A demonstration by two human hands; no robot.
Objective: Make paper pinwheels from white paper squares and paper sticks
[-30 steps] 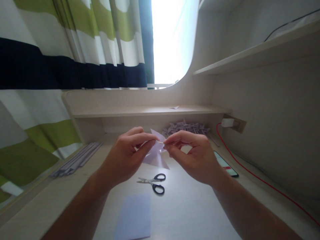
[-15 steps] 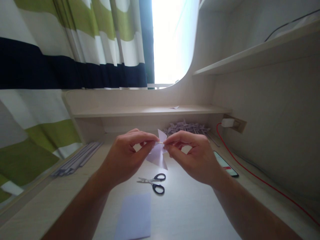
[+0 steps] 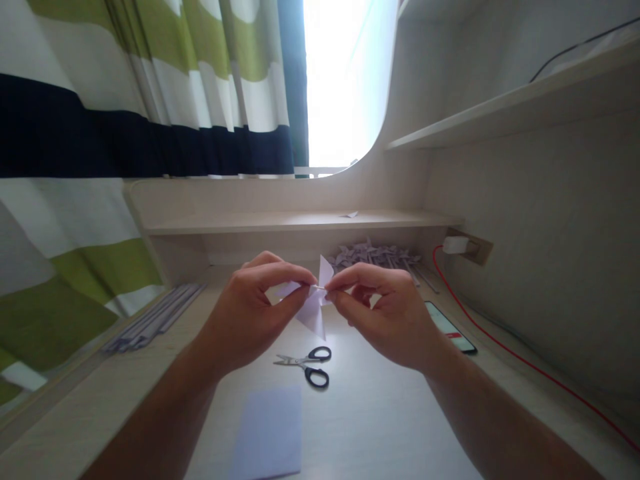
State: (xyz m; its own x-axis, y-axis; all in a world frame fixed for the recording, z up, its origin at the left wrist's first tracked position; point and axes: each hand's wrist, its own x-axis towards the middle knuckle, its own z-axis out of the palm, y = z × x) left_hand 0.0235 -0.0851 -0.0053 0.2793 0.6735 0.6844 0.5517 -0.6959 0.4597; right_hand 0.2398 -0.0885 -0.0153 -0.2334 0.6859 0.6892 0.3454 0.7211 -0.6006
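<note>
A pale lilac paper pinwheel point(image 3: 313, 317) is held up over the desk between my two hands. My left hand point(image 3: 260, 307) is closed in a pinch at its centre, thumb against forefinger. From there a thin, light, stick-like piece point(image 3: 321, 288) runs across to my right hand point(image 3: 383, 303), whose thumb and forefinger pinch its other end. The fingertips hide both ends of this piece and part of the pinwheel's blades. Below the hands lie scissors point(image 3: 303, 362) with black handles, their blades slightly apart and pointing left.
Folded lilac paper point(image 3: 273, 433) lies at the desk's near side. Long paper strips point(image 3: 155, 317) are stacked at left. A heap of paper pinwheels point(image 3: 373, 255) sits at the back under the shelf point(image 3: 250, 222). At right are a phone point(image 3: 447, 327) and a red cable point(image 3: 520, 367).
The pinwheel has turned slightly, its lower blade shifting left and its upper blade a little right. My fingertips have moved slightly closer together. Scissors and papers have stayed put.
</note>
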